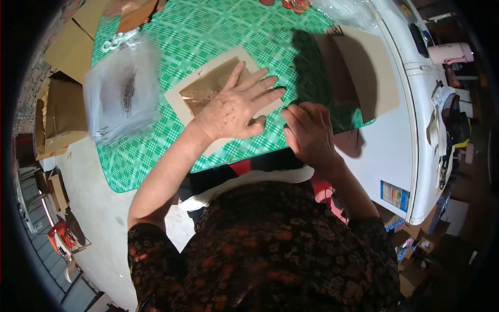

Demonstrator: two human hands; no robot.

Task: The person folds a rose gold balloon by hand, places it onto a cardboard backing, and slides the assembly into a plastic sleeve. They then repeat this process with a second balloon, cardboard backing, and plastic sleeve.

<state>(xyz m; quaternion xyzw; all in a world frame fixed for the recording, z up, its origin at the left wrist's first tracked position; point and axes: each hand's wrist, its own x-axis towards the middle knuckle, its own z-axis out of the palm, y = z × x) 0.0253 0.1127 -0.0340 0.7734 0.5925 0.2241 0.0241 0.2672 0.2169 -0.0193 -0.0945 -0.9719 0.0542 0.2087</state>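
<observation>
My left hand (234,106) lies with fingers spread over a beige card (176,99) that bears a shiny copper-coloured sheet (195,93). Its fingertips reach across the sheet and the card's right part. To the right, my right hand (309,130) is closed near the table's front edge, fingers curled inward. Whatever it may hold is hidden. The card sits tilted on a green checked tablecloth (176,47). Left of it is a stack of clear plastic bags (125,93) with dark print.
Brown cardboard (358,73) lies at the table's right, beside a white appliance (392,151). An open cardboard box (65,114) stands at the left. Copper-coloured pieces (136,15) lie at the back left, and clear plastic (348,13) at the back right.
</observation>
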